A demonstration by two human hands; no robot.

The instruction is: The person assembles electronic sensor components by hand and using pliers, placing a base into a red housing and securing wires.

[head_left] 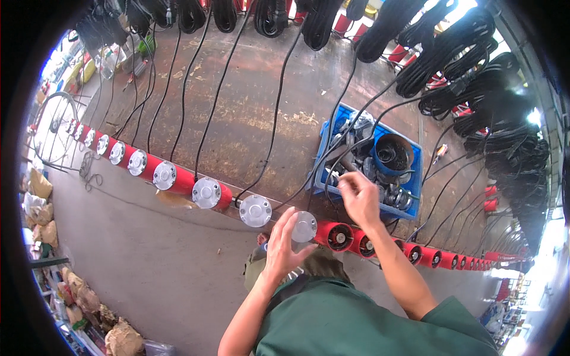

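My left hand (pixel 282 250) is at a silver round metal end cap (pixel 305 228) in the row along the bench edge. Its fingers and thumb are curved around the cap's left side and bottom. Over the near left part of a blue plastic bin (pixel 417 188), my right hand (pixel 361 194) is closed, with thumb and fingertips together. What it pinches is too small or hidden to tell. Inside the bin lie several metal parts (pixel 399 197) and a round dark-lined tub (pixel 393 155). Just right of the left hand, a red cylinder (pixel 339 236) shows its open end.
More capped red cylinders (pixel 181 180) run left, and open ones (pixel 413 254) run right along the edge of the brown worktable (pixel 237 124). Black cables (pixel 279 113) cross it up to hanging coiled bundles (pixel 320 24). Crumpled brown paper (pixel 123 339) lies at lower left.
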